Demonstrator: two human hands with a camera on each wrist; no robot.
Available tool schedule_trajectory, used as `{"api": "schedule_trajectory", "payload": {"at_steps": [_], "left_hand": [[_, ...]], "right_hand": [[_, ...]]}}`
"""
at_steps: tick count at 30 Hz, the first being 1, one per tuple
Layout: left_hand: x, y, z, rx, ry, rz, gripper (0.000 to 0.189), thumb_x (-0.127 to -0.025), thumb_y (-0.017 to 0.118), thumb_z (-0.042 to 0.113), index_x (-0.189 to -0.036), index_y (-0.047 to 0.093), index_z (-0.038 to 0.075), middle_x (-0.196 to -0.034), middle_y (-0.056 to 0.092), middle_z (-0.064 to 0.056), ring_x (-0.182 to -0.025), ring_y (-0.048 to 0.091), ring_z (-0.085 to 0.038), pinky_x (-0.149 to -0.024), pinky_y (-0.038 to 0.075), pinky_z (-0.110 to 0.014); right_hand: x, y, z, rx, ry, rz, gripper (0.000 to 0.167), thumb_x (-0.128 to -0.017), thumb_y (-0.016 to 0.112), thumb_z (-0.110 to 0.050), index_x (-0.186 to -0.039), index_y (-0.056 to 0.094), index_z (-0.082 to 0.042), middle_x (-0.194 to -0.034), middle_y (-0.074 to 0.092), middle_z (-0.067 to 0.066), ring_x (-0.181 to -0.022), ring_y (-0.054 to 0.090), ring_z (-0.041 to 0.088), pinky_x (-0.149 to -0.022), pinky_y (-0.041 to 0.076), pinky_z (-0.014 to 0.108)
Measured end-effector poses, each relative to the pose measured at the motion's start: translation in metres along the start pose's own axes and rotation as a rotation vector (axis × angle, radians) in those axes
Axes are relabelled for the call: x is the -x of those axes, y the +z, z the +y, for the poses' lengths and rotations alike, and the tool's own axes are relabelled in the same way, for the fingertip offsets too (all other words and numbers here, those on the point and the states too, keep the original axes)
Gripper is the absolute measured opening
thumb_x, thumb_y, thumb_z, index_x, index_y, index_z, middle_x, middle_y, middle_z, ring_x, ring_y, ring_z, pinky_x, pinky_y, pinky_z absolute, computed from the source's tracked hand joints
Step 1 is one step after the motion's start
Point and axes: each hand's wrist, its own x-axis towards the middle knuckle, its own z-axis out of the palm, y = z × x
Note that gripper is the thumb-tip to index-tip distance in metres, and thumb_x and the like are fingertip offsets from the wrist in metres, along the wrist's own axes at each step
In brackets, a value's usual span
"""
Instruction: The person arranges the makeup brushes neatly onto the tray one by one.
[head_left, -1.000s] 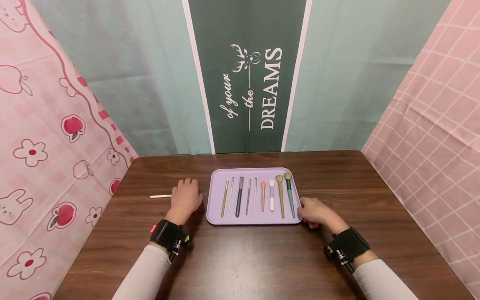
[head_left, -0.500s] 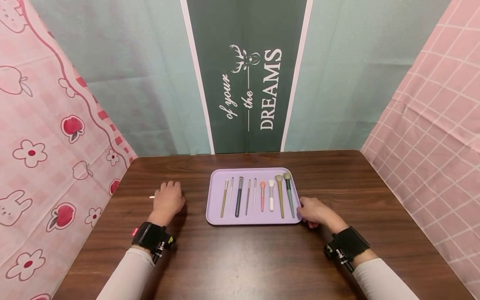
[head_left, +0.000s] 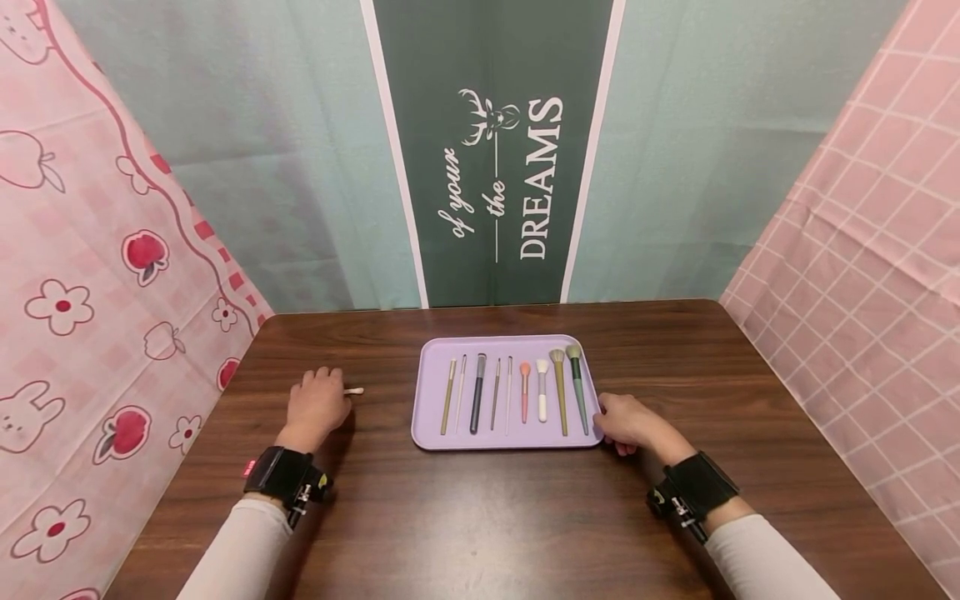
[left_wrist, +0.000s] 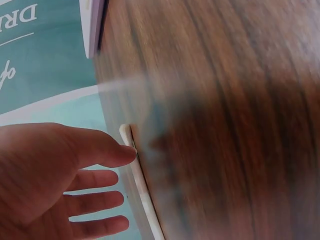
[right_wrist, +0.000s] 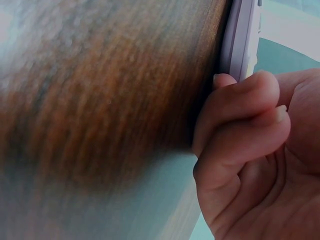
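My left hand (head_left: 318,403) is over a slim pale makeup brush (head_left: 356,391) on the table, left of the lilac tray (head_left: 429,404). In the left wrist view, the thumb tip (left_wrist: 129,156) is right at the brush handle, and the other fingers stretch out loosely behind it. My right hand (head_left: 628,420) grips the tray's near right corner with curled fingers, as the right wrist view shows at the tray edge (right_wrist: 239,47). Several makeup brushes lie side by side on the tray, among them a dark one (head_left: 477,396), a coral one (head_left: 525,393) and a green one (head_left: 578,392).
The brown wooden table (head_left: 480,517) reaches back to a green curtain (head_left: 322,167). Pink patterned cloth (head_left: 112,333) hangs at the left, and pink checked cloth (head_left: 870,250) at the right.
My left hand has moved left along the brush, away from the tray. The brush's left end is now covered and its right end shows. The right hand and tray have stayed put.
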Motion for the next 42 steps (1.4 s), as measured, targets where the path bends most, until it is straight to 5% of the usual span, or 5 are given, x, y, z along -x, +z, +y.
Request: {"api": "schedule_trajectory", "payload": {"at_steps": [21,30,42], "left_hand": [[-0.007,0.007,-0.018,0.024,0.052,0.004,0.032,-0.089,0.067,0.011,-0.112,0.059,-0.010,-0.109,0.059,-0.028,-0.107,0.054,-0.050,-0.085,0.046,-0.063],[-0.006,0.011,-0.022,0.028,0.124,0.016,0.010,-0.091,0.066,0.005,-0.096,0.063,-0.003,-0.095,0.060,-0.021,-0.093,0.057,-0.043,-0.078,0.050,-0.060],[-0.008,0.011,-0.025,0.049,0.153,0.045,0.009,-0.092,0.068,0.005,-0.088,0.061,0.001,-0.088,0.060,-0.016,-0.088,0.059,-0.040,-0.076,0.051,-0.055]], "right_hand": [[0.001,0.001,0.000,0.029,-0.013,0.044,0.011,-0.093,0.049,-0.009,-0.083,0.050,-0.004,-0.063,0.059,0.007,-0.042,0.056,0.015,-0.040,0.047,0.029],[-0.001,0.002,0.000,0.024,-0.002,0.026,0.012,-0.095,0.049,-0.010,-0.086,0.051,-0.004,-0.066,0.059,0.007,-0.043,0.056,0.015,-0.041,0.047,0.028],[0.000,0.001,0.000,0.022,0.000,0.032,0.011,-0.095,0.049,-0.009,-0.086,0.052,-0.004,-0.065,0.059,0.008,-0.043,0.056,0.015,-0.041,0.047,0.029]]}}
